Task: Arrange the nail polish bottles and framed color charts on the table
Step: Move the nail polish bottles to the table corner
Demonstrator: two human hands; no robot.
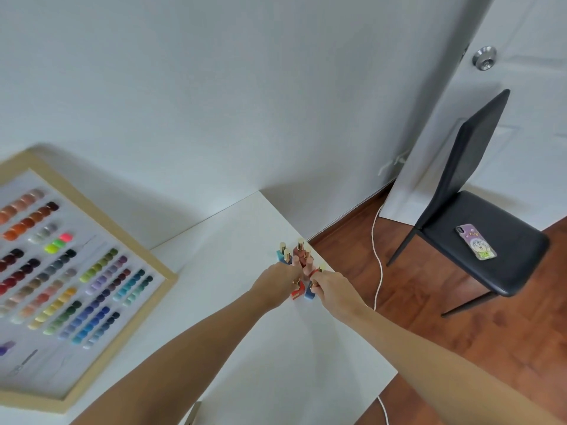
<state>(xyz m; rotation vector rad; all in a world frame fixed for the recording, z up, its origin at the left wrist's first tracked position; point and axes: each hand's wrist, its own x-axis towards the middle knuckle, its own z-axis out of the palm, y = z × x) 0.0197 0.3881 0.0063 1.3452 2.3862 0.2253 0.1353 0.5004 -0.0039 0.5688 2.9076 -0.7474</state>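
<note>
Several small nail polish bottles [299, 256] with gold caps stand clustered at the far right corner of the white table [245, 317]. My left hand [276, 282] reaches into the cluster, fingers around a red bottle [296, 293]. My right hand [329, 286] grips a blue bottle [309, 294] beside it. Blue bottles [283, 256] and pink ones stand just beyond my fingers. A wood-framed color chart [61, 271] with rows of colored swatches leans at the left of the table against the wall.
The table's right edge runs close beside the bottles, with wood floor [445, 348] below. A black chair [478, 234] stands to the right with a phone [476, 242] on its seat. A white cable [379, 265] trails along the floor. A door is behind the chair.
</note>
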